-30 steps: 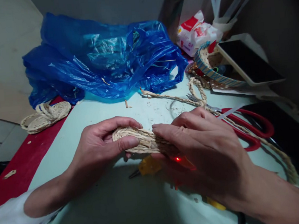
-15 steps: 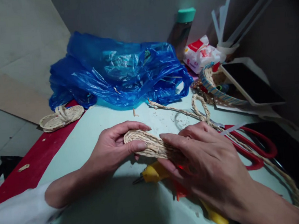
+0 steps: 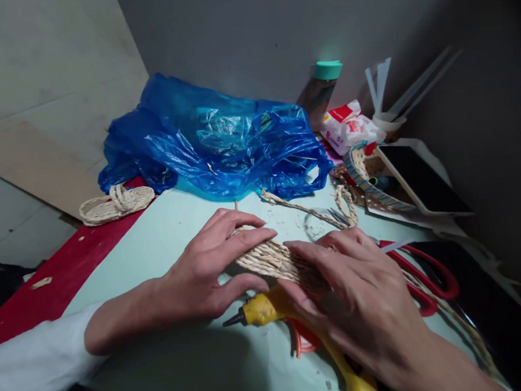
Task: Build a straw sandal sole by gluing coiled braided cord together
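Note:
Between both hands is a woven straw sole (image 3: 271, 259), pale and braided in rows. My left hand (image 3: 220, 258) is wrapped over its left end, fingers along the far edge and thumb at the near side. My right hand (image 3: 361, 284) grips the right end, which its fingers partly cover. Just below lies a yellow glue gun (image 3: 264, 309) with a black tip pointing left and an orange trigger; my right hand hides part of it. A finished-looking small straw slipper (image 3: 118, 203) rests on the red cloth (image 3: 71, 266) at the left.
A crumpled blue plastic bag (image 3: 227, 137) lies at the back. Braided straw cord (image 3: 305, 209) and red-handled scissors (image 3: 438, 273) are on the right. Behind them are a basket (image 3: 364, 179), a dark-screened tablet (image 3: 424, 176), a tissue pack (image 3: 348, 127) and a green-capped bottle (image 3: 319, 94).
My left thumb has come off the sole's top face and dropped to its near side, while the left fingers now lie over its end. The whole view has shifted slightly.

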Tool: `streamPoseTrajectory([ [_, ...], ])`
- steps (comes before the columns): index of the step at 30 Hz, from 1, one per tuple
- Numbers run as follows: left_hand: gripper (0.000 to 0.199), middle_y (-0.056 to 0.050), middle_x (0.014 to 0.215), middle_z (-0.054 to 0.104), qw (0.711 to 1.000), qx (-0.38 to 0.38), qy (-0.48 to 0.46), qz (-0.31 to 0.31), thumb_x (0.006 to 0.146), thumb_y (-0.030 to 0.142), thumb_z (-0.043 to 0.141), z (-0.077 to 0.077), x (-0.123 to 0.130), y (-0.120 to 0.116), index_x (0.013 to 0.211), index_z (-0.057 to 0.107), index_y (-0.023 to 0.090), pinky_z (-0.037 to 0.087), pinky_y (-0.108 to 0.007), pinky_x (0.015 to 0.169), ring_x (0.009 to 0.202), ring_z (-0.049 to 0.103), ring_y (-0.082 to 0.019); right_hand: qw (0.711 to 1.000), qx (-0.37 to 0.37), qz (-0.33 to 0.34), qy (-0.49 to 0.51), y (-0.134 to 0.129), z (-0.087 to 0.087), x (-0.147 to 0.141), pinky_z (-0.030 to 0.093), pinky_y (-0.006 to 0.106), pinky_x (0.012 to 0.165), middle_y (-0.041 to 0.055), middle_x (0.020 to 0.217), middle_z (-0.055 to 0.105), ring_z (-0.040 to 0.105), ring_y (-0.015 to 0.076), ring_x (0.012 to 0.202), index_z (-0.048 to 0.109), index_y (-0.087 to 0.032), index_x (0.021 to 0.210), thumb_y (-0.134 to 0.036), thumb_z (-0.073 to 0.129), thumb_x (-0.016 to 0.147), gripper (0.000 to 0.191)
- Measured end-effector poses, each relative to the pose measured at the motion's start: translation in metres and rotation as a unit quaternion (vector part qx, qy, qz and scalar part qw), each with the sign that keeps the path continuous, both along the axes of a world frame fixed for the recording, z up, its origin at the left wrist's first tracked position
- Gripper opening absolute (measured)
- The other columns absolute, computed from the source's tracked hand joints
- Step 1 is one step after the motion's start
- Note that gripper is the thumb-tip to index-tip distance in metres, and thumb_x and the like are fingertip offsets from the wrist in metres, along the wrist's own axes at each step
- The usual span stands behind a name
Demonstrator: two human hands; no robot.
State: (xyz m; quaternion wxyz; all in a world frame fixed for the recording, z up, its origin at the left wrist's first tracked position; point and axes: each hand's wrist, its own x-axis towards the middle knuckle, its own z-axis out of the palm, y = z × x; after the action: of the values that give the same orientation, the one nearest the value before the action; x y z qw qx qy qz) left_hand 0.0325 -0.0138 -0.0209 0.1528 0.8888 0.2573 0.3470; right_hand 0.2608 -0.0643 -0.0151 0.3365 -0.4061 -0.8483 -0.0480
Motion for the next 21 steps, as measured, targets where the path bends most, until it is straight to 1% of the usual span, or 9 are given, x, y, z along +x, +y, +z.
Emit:
streamPoseTrajectory([
  [1, 0.048, -0.017, 0.123, 0.064, 1.000, 0.006, 0.002, 0.000, 0.085, 0.031, 0.073, -0.0001, 0.0018, -0.0005, 0.129, 0.062, 0.018, 0.045, -0.046, 0.102, 0.116, 0.056, -0.030, 1.000, -0.005, -0.002, -0.001, -0.0004, -0.0004, -0.0006, 0.037, 0.034, 0.068, 0.0052, 0.077, 0.062, 0.049, 0.0185, 0.072, 0.060, -0.014, 0.100, -0.020, 0.062, 0.093, 0.010],
  [4, 0.041, -0.017, 0.118, 0.066, 1.000, -0.007, -0.001, 0.000, 0.084, 0.028, 0.072, 0.0009, 0.0042, -0.0009, 0.122, 0.064, 0.016, 0.047, -0.044, 0.098, 0.112, 0.058, -0.029, 1.000, -0.009, -0.004, -0.006, -0.0011, -0.0008, -0.0022, 0.036, 0.034, 0.069, 0.0054, 0.077, 0.061, 0.048, 0.0182, 0.071, 0.061, -0.014, 0.096, -0.022, 0.064, 0.092, 0.010],
  [7, 0.038, -0.016, 0.116, 0.067, 1.000, -0.013, -0.015, -0.007, 0.084, 0.028, 0.072, 0.0013, 0.0044, -0.0010, 0.120, 0.065, 0.017, 0.048, -0.044, 0.098, 0.112, 0.059, -0.029, 1.000, -0.006, 0.006, -0.005, -0.0014, -0.0002, -0.0035, 0.036, 0.033, 0.068, 0.0046, 0.075, 0.060, 0.047, 0.0171, 0.069, 0.061, -0.014, 0.092, -0.019, 0.065, 0.091, 0.007],
  [11, 0.034, -0.015, 0.111, 0.068, 0.999, -0.017, -0.033, -0.014, 0.083, 0.027, 0.072, 0.0008, 0.0052, -0.0016, 0.115, 0.066, 0.018, 0.048, -0.046, 0.099, 0.112, 0.060, -0.030, 1.000, -0.011, 0.014, -0.008, -0.0020, 0.0006, -0.0042, 0.036, 0.034, 0.068, 0.0043, 0.075, 0.060, 0.047, 0.0172, 0.069, 0.060, -0.013, 0.093, -0.018, 0.064, 0.091, 0.006],
  [13, 0.033, -0.015, 0.111, 0.068, 0.999, -0.037, -0.033, -0.018, 0.082, 0.027, 0.073, 0.0020, 0.0047, -0.0014, 0.113, 0.067, 0.018, 0.048, -0.046, 0.099, 0.113, 0.060, -0.030, 1.000, -0.014, 0.015, -0.007, -0.0022, 0.0007, -0.0040, 0.036, 0.034, 0.068, 0.0042, 0.076, 0.060, 0.047, 0.0169, 0.069, 0.061, -0.013, 0.094, -0.018, 0.064, 0.092, 0.006],
  [15, 0.041, -0.015, 0.119, 0.067, 0.995, -0.100, -0.024, -0.012, 0.079, 0.031, 0.077, 0.0043, 0.0030, -0.0005, 0.117, 0.066, 0.020, 0.047, -0.045, 0.102, 0.117, 0.058, -0.031, 1.000, -0.016, 0.013, -0.002, -0.0021, 0.0009, -0.0035, 0.036, 0.034, 0.068, 0.0043, 0.077, 0.061, 0.047, 0.0169, 0.070, 0.060, -0.013, 0.096, -0.019, 0.064, 0.091, 0.008],
  [17, 0.055, -0.013, 0.126, 0.064, 0.977, -0.211, -0.036, 0.009, 0.076, 0.036, 0.080, 0.0066, 0.0009, 0.0006, 0.126, 0.061, 0.022, 0.047, -0.042, 0.103, 0.118, 0.058, -0.030, 1.000, -0.015, 0.010, 0.000, -0.0018, 0.0012, -0.0030, 0.036, 0.034, 0.067, 0.0046, 0.078, 0.061, 0.048, 0.0175, 0.071, 0.060, -0.012, 0.098, -0.020, 0.065, 0.091, 0.011],
  [19, 0.057, -0.011, 0.121, 0.064, 0.938, -0.335, -0.088, 0.032, 0.079, 0.040, 0.078, 0.0084, -0.0003, 0.0013, 0.129, 0.057, 0.023, 0.050, -0.038, 0.096, 0.111, 0.062, -0.028, 1.000, -0.013, 0.008, -0.001, -0.0014, 0.0015, -0.0029, 0.036, 0.034, 0.067, 0.0042, 0.077, 0.061, 0.048, 0.0181, 0.072, 0.060, -0.012, 0.097, -0.020, 0.065, 0.091, 0.011],
  [21, 0.047, -0.008, 0.108, 0.065, 0.889, -0.429, -0.151, 0.044, 0.082, 0.040, 0.074, 0.0098, 0.0001, 0.0009, 0.122, 0.058, 0.021, 0.052, -0.031, 0.083, 0.097, 0.065, -0.022, 1.000, -0.011, 0.007, -0.001, -0.0012, 0.0017, -0.0032, 0.036, 0.034, 0.068, 0.0036, 0.077, 0.061, 0.048, 0.0181, 0.071, 0.061, -0.013, 0.097, -0.020, 0.065, 0.092, 0.010],
])
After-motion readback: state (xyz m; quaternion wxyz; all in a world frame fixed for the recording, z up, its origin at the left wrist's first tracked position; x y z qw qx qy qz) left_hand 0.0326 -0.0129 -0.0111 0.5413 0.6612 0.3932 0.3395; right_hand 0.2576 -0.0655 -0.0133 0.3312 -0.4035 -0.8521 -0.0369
